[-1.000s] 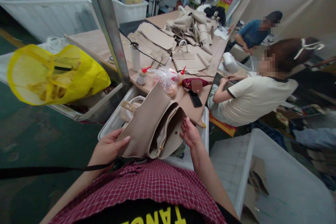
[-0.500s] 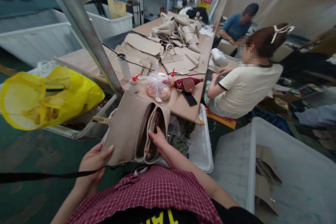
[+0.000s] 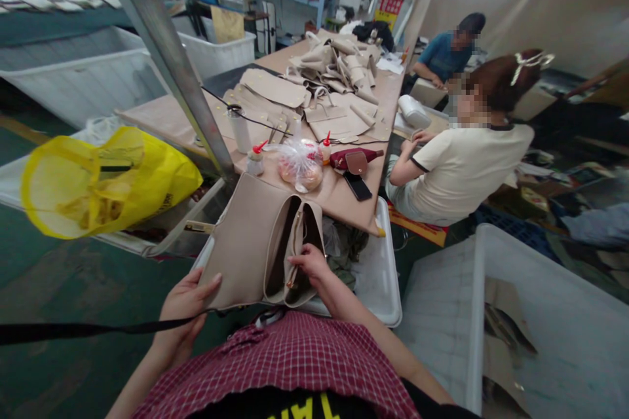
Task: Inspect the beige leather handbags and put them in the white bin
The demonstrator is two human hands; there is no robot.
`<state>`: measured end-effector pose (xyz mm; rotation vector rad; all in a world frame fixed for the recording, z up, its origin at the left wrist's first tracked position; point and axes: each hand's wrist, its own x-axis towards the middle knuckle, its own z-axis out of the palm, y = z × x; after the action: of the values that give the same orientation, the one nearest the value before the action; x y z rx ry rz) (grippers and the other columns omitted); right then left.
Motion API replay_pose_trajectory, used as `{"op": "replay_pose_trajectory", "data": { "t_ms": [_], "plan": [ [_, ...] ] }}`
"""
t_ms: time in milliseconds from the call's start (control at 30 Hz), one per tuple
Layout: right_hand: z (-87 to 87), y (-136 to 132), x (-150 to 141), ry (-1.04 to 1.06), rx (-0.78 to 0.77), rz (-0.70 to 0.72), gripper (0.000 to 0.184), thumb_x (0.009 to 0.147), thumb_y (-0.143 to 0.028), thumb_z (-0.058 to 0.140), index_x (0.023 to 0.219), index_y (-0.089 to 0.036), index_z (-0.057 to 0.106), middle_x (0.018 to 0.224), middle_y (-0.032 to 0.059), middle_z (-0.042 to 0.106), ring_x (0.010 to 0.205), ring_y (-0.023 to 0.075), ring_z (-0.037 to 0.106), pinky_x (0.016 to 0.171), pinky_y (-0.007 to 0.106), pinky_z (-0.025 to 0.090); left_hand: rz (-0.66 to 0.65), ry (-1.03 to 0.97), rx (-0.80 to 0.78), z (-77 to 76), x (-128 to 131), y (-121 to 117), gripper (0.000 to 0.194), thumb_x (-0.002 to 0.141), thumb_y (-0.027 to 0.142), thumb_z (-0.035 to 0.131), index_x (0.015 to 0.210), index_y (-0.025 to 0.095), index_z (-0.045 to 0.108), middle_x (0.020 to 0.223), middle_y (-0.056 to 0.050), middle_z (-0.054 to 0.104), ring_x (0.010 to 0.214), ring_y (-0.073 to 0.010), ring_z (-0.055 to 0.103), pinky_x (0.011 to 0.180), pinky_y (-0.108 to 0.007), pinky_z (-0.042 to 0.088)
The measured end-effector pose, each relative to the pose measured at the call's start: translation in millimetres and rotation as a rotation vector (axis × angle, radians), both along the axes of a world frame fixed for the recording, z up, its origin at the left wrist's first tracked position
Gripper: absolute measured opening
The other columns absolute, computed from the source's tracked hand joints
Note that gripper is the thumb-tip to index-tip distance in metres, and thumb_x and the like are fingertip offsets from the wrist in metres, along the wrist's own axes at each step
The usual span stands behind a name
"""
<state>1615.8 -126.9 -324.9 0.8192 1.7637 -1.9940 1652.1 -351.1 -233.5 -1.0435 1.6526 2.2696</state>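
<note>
Both my hands hold a beige leather handbag (image 3: 236,245), its flap side to the left and its opening spread towards me. My left hand (image 3: 187,304) grips the outer panel from below. My right hand (image 3: 309,265) pinches the edge of the inner pocket, fingers at the opening. A small gold fitting (image 3: 291,285) shows inside the lining. A black strap (image 3: 98,327) runs from the bag out to the left, past my left wrist.
A long worktable (image 3: 339,203) ahead holds cut leather panels (image 3: 272,88), glue bottles, a plastic food bag, a phone and a burgundy pouch. A white bin (image 3: 378,275) stands below its end. Two seated co-workers (image 3: 466,170) work to the right. A metal post (image 3: 167,59) rises at left.
The handbag has come down and turned more upright. My right hand has moved from its right edge to the inner pocket at the opening. The view has swung, shifting the table left.
</note>
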Motion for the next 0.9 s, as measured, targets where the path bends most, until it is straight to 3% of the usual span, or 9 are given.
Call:
{"op": "replay_pose_trajectory", "data": {
  "t_ms": [133,333,500,600,700,900],
  "plan": [
    [4.9,15.3,6.1,0.049,-0.061,-0.007,0.039,0.043,-0.026,0.07,0.071,-0.02,0.044,0.065,-0.0055,0.053,0.06,0.0133,0.053,0.058,0.026,0.043,-0.062,0.016,0.005,-3.1,3.8,3.9,0.033,0.067,-0.004,0.067,0.097,0.01,0.066,0.076,-0.01,0.074,0.062,-0.0235,0.071,0.051,-0.024,0.058],
    [16.4,33.3,13.8,0.187,0.112,-0.04,0.028,0.046,-0.02,0.065,0.064,-0.019,0.043,0.056,-0.0086,0.042,0.056,0.0088,0.036,0.052,0.023,0.027,-0.03,0.015,0.003,-1.7,3.5,0.6,0.029,0.071,-0.004,0.063,0.096,0.01,0.065,0.074,-0.009,0.073,0.06,-0.0221,0.07,0.049,-0.023,0.057],
    [22.6,38.5,20.2,0.18,0.16,0.023,0.021,0.048,-0.015,0.059,0.067,-0.018,0.051,0.057,-0.0068,0.048,0.056,0.0107,0.041,0.052,0.024,0.029,-0.079,-0.058,-0.002,-16.5,5.1,-19.6,0.031,0.074,-0.003,0.066,0.101,0.01,0.062,0.072,-0.008,0.072,0.051,-0.017,0.066,0.046,-0.02,0.054],
    [22.1,35.7,20.2,0.167,0.136,0.057,0.032,0.048,-0.013,0.054,0.079,-0.018,0.056,0.065,-0.0044,0.057,0.062,0.014,0.05,0.055,0.025,0.037,-0.088,-0.113,-0.019,-31.0,8.2,-25.3,0.029,0.079,-0.003,0.062,0.105,0.008,0.06,0.069,-0.007,0.071,0.047,-0.0155,0.063,0.043,-0.019,0.052],
    [21.6,33.7,20.8,0.162,0.117,0.072,0.048,0.047,-0.011,0.052,0.094,-0.017,0.058,0.07,-0.0036,0.06,0.065,0.0155,0.053,0.056,0.025,0.039,-0.048,-0.122,-0.01,-39.4,10.7,-22.6,0.029,0.084,-0.004,0.055,0.111,0.007,0.057,0.065,-0.006,0.068,0.051,-0.0176,0.066,0.05,-0.023,0.057],
    [22.9,36.7,27.7,0.17,0.092,0.082,0.052,0.048,-0.012,0.053,0.099,-0.014,0.059,0.074,-0.0009,0.062,0.067,0.0161,0.055,0.057,0.026,0.04,-0.069,-0.131,0.01,-34.0,10.2,-16.6,0.024,0.082,-0.004,0.057,0.102,0.009,0.059,0.067,-0.006,0.069,0.055,-0.02,0.068,0.051,-0.024,0.056]
  ]
}}
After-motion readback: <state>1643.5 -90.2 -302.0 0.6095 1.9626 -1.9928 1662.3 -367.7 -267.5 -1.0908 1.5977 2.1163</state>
